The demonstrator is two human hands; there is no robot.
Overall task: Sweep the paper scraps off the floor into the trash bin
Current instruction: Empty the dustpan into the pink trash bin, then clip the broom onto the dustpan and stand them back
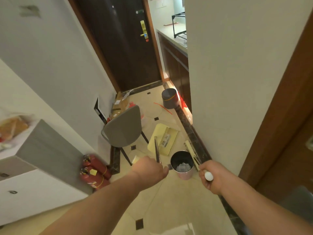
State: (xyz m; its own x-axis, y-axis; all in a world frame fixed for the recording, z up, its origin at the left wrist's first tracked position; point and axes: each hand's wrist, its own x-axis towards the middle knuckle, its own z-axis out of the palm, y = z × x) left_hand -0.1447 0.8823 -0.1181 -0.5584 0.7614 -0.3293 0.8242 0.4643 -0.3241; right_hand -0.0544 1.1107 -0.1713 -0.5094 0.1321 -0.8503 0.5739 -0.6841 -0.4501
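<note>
The person is standing in a narrow hallway, looking down at both arms. The left hand (149,168) is clenching around a thin metal handle (157,150) that is running down to a pale yellow dustpan (162,139), which is hanging tilted just beyond a small round trash bin (182,164). The right hand (210,177) is gripping the white-capped end of a cream broom (192,152) — its head is lying close to the dark floor border beside the wall.

The bin is sitting on the tiled floor (160,200) between the two hands, and pale crumpled paper scraps (183,167) are already showing at its bottom. Whether any scraps are lying in the pan itself is hard to tell; the marks on its face look like a label and comb teeth.

Judging by looks, the scraps are feather-light and will be drifting or clinging rather than dropping cleanly, so the pan likely needs tipping close over the bin's mouth. The pan is stiff plastic and light, but it is swinging on a long handle — a grip low on the shaft would be giving better control. The bin seems thin-walled and easy to knock over with the broom.

A grey chair (124,128) is standing near the pan, two red fire extinguishers (94,172) are lying by the wall, and a larger grey bin (169,98) is waiting further off by the door.
</note>
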